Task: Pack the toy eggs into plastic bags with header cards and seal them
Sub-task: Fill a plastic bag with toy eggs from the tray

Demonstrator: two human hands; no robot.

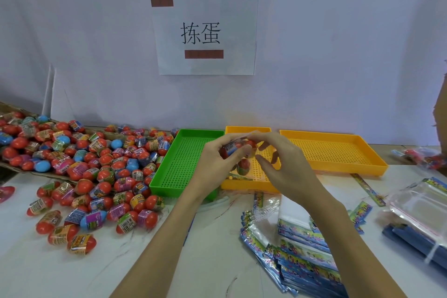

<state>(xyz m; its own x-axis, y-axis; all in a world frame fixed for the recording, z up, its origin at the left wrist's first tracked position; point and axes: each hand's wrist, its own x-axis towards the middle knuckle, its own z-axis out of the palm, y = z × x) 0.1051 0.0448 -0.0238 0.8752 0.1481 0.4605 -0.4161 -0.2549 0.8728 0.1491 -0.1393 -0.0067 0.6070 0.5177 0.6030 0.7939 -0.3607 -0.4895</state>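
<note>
Toy eggs in hand: two or three wrapped eggs (238, 150), red with printed sleeves, held above the near part of the middle yellow tray; a clear film seems to lie around them, though whether that is a bag is hard to tell.
Left hand: left hand (212, 159) grips the eggs from the left side, fingers curled round them.
Right hand: right hand (281, 164) meets the left at the eggs, its thumb and forefinger pinching at their top, the other fingers arched above the tray.
Lower egg: one more egg (243, 166) shows just under the hands; whether it hangs in film or lies in the tray cannot be told.
Middle yellow tray: perforated yellow tray (246, 186) under the hands, a small yellowish bit lying at its near edge.
Green tray: green tray (183, 167) touching the yellow tray's left side.
Second yellow tray: larger tray (333, 152) just right of the middle yellow tray.
Egg pile: heap of loose eggs (92, 162), red and blue, left of the green tray, spreading over cardboard and onto the tabletop (72, 273).
Bags with header cards: stacks of flat bags (304, 249) with blue printed cards, nearer than the yellow tray, on its right.
Clear bags: bundle (420, 205) further right of those stacks, lying on a dark blue stack.
Wall sign: paper sheet (205, 34) with two printed characters, on the wall behind the trays.
</note>
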